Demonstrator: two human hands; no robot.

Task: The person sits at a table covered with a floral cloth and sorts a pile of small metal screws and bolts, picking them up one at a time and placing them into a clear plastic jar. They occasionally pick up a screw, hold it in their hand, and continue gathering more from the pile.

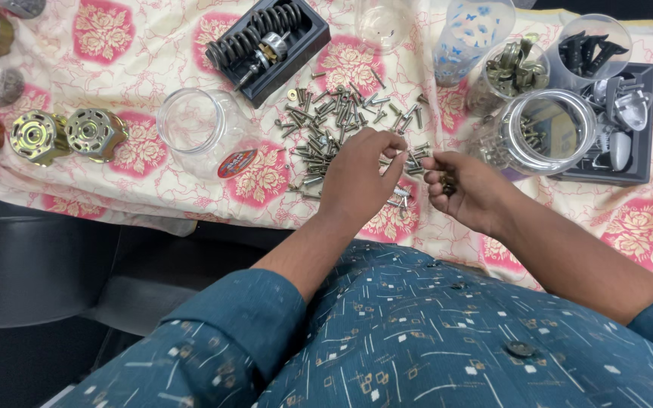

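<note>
Right across the floral cotton cloth point(153, 45), cream with pink rose patches, lies a loose heap of small steel screws point(334, 121), dull grey and threaded, scattered just ahead of both hands. The left hand point(357, 177) hovers palm-down over the near edge of the heap, its fingers curled together, thumb and forefinger pinched at the tip close to a screw; whether one is actually between them I cannot tell. The right hand point(466, 189) sits just beside it, half cupped, fingers folded around a small dark clutch of screws point(447, 183) in the palm, forefinger and thumb reaching toward the left fingertips. Near the right hand a clear plastic jar point(542, 132) lies tilted, screws showing through its wall. An empty clear jar point(194, 125) lies on its side left of the heap, well apart from the hands. Behind the heap a black tray point(296, 45) holds a coiled black spring. Two brassy, ribbed metal discs point(66, 134) rest at the far left. Both sleeves are teal patterned fabric.
</note>
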